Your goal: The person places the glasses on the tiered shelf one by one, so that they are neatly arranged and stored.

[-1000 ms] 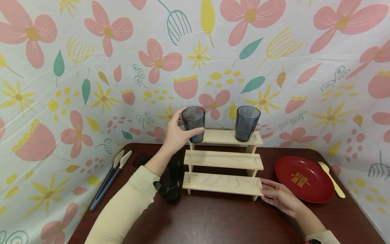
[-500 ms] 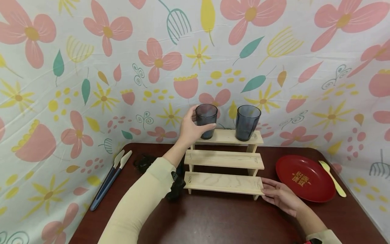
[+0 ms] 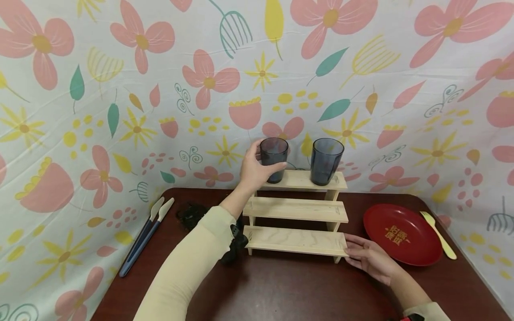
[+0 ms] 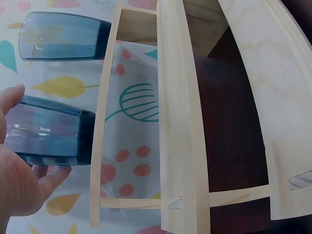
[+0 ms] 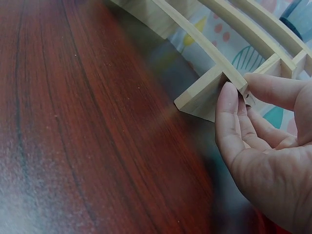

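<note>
A dark blue-grey glass [image 3: 275, 151] stands upright on the left part of the top step of a three-step wooden display rack [image 3: 295, 240]. My left hand [image 3: 254, 171] grips this glass from its left side, thumb across the front. In the left wrist view, the base of the glass [image 4: 51, 131] meets the top step. A second matching glass [image 3: 326, 162] stands on that same step, to the right. My right hand [image 3: 371, 261] pinches the right end of the lowest step, with the thumb on top and fingers [image 5: 227, 105] beneath it in the right wrist view.
To the right lie a red plate [image 3: 401, 236] with gold characters and a yellow fork [image 3: 439, 236]. Two blue-handled knives [image 3: 146, 236] lie at the table's left edge. Dark objects [image 3: 233, 247] sit left of the rack, partly behind the left arm. A floral cloth [image 3: 257, 80] hangs behind.
My left hand has carried the glass rightward from beyond the left end of the top step onto that step. The right hand keeps its place on the lowest step.
</note>
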`<state>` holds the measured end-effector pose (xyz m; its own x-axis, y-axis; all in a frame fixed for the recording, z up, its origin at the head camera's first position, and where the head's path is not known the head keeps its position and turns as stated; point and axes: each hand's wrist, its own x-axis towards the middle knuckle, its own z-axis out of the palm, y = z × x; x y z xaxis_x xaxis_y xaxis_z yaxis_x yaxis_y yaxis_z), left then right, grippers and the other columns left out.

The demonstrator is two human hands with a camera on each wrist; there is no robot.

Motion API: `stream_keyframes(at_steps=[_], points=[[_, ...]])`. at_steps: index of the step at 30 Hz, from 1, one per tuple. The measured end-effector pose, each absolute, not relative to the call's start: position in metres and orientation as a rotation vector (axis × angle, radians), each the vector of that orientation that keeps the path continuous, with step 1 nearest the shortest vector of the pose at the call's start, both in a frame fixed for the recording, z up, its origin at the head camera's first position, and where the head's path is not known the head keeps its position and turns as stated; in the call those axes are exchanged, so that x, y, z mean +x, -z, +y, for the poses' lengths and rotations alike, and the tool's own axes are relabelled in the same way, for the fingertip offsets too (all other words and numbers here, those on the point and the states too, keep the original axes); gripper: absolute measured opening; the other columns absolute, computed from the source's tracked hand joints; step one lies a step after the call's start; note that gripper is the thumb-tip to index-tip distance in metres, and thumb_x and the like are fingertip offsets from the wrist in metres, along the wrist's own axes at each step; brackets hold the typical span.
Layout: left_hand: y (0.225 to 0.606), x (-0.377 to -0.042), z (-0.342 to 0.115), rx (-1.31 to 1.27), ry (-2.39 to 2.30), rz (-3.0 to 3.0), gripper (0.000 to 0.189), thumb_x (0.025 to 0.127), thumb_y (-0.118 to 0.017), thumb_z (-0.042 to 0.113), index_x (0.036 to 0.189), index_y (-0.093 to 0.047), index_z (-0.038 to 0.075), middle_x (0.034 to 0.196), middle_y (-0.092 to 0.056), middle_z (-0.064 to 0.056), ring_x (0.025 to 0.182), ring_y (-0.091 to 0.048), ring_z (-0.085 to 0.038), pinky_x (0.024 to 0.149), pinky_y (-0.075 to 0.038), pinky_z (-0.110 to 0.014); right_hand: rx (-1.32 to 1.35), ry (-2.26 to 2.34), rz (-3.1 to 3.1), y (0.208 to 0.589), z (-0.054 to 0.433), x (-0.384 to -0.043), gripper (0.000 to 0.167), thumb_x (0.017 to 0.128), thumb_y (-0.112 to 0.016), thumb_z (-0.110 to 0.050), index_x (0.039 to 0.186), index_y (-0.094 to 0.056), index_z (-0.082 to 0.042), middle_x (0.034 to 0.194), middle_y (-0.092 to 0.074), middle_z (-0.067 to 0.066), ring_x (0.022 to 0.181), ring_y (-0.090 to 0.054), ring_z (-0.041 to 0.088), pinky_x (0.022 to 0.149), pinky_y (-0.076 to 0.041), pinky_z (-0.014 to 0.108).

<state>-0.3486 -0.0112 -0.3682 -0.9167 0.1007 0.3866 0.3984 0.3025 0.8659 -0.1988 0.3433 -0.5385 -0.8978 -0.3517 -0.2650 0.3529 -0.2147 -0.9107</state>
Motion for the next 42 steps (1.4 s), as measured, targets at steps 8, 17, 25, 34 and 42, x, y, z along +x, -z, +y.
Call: stream_keyframes(at_steps=[8, 17, 25, 34, 42], points=[[0.368, -0.346, -0.013, -0.484, 1.667, -2.348, 0.093, 0.083, -0.091, 0.038, 0.158, -0.039, 0.024, 0.140, -0.052, -0.004, 0.124, -0.055, -0.023, 0.100, -0.050, -0.046, -0.002, 2.157, 1.602, 0.538, 0.343, -0.198, 0.063, 0.105, -0.056, -0.001, 0.159, -0.023, 0.002, 0.128, -0.065, -0.002, 0.111, -0.067, 0.017, 0.094, -0.056, 0.036], [0.365, -0.339, -0.019, -0.570, 1.747, -2.313, 0.097, 0.085, -0.089, 0.033, 0.163, -0.031, 0.020, 0.143, -0.049, -0.006, 0.128, -0.052, -0.024, 0.101, -0.051, -0.046, -0.001, 2.138, 1.615, 0.540, 0.343, -0.199, 0.070, 0.106, -0.055, -0.003, 0.162, -0.014, 0.005, 0.130, -0.064, -0.001, 0.112, -0.066, 0.016, 0.096, -0.055, 0.037], [0.356, -0.326, -0.037, -0.596, 1.766, -2.288, 0.100, 0.086, -0.087, 0.036, 0.165, -0.028, 0.019, 0.157, -0.039, -0.014, 0.143, -0.040, -0.037, 0.109, -0.042, -0.060, -0.015, 2.144, 1.599, 0.540, 0.343, -0.199, 0.066, 0.106, -0.054, -0.002, 0.161, -0.019, 0.002, 0.130, -0.064, -0.001, 0.113, -0.066, 0.016, 0.096, -0.055, 0.037], [0.353, -0.307, -0.080, -0.608, 1.771, -2.220, 0.093, 0.086, -0.088, 0.033, 0.162, -0.033, 0.032, 0.156, -0.040, -0.011, 0.144, -0.039, -0.033, 0.108, -0.043, -0.057, -0.032, 2.147, 1.596, 0.541, 0.343, -0.199, 0.066, 0.106, -0.054, -0.002, 0.161, -0.018, 0.003, 0.130, -0.064, -0.002, 0.113, -0.066, 0.016, 0.095, -0.055, 0.036], [0.367, -0.292, -0.132, -0.602, 1.735, -2.171, 0.085, 0.089, -0.085, 0.021, 0.160, -0.039, 0.027, 0.153, -0.043, -0.012, 0.143, -0.042, -0.026, 0.112, -0.041, -0.052, -0.027, 2.141, 1.608, 0.541, 0.344, -0.200, 0.068, 0.106, -0.055, -0.002, 0.161, -0.017, 0.004, 0.129, -0.064, -0.002, 0.112, -0.066, 0.016, 0.095, -0.055, 0.036]])
